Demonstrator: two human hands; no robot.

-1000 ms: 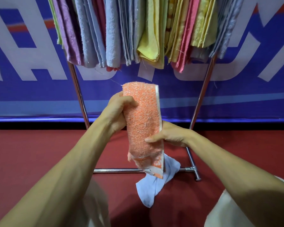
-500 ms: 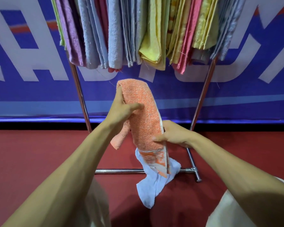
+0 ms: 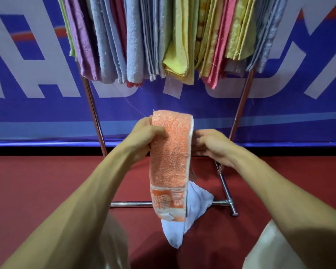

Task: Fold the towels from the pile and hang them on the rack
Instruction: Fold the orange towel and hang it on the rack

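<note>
Up from lower down, the right hand [image 3: 211,146] now curls beside the top of the folded orange towel [image 3: 170,152], grasp unclear. The left hand [image 3: 144,136] grips it below the crowded rack [image 3: 93,113]. It is not yet hung, and one blue towel [image 3: 194,206] waits on the floor [image 3: 47,181].

A folded orange towel [image 3: 171,158] hangs upright between the two hands, fold at the top, patterned white-and-orange band at the bottom. The left hand [image 3: 144,138] grips its upper left edge, thumb across the front. The right hand [image 3: 213,146] sits against the white right edge with fingers curled toward it, though whether they pinch the cloth cannot be told. Behind stands a chrome rack [image 3: 94,115], its top crowded with hung towels [image 3: 136,45] in purple, blue, grey, yellow and pink. A pale blue towel [image 3: 196,208] lies crumpled on the red floor [image 3: 37,181], draped over the rack's bottom bar, below the orange one.
</note>
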